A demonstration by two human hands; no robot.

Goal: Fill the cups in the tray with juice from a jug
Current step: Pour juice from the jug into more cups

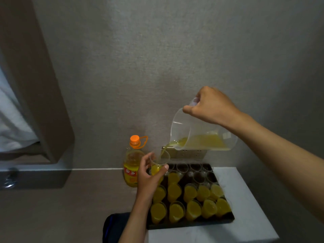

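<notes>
My right hand (208, 106) grips the handle of a clear plastic jug (184, 130), tilted to the left with yellow juice (205, 142) in its lower side. A thin stream runs from the spout into a clear cup (160, 162) that my left hand (149, 178) holds above the tray's far left corner. The cup is partly full. The dark tray (191, 223) sits on a white table (245, 216). Several cups of juice (175, 210) fill its near rows. Several empty cups (195, 167) stand in the far rows.
A large bottle of yellow liquid with an orange cap (134, 160) stands left of the tray. A grey wall rises close behind, with a metal socket plate (189, 153) under the jug. A dark blue object (114, 227) lies at the tray's near left.
</notes>
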